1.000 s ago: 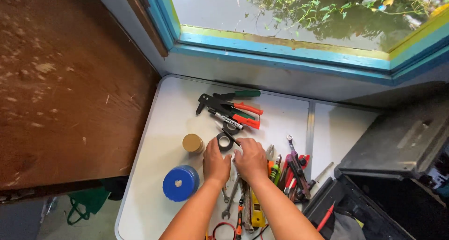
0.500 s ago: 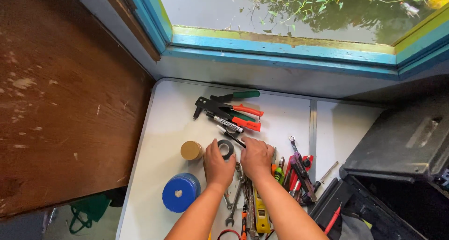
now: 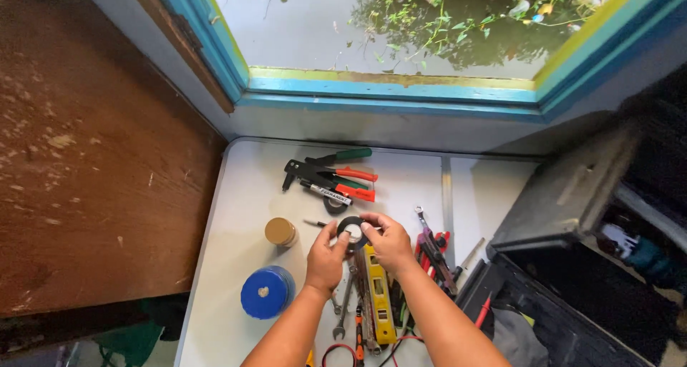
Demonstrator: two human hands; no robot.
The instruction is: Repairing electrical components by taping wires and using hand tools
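White tabletop below window. Left hand and right hand both pinch black tape roll; next: locate free end, peel carefully.

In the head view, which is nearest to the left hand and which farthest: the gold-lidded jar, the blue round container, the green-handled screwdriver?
From the left hand:
1. Gold-lidded jar, just to its left.
2. Blue round container, lower left, near the table's front edge.
3. Green-handled screwdriver, far up the table, toward the window.
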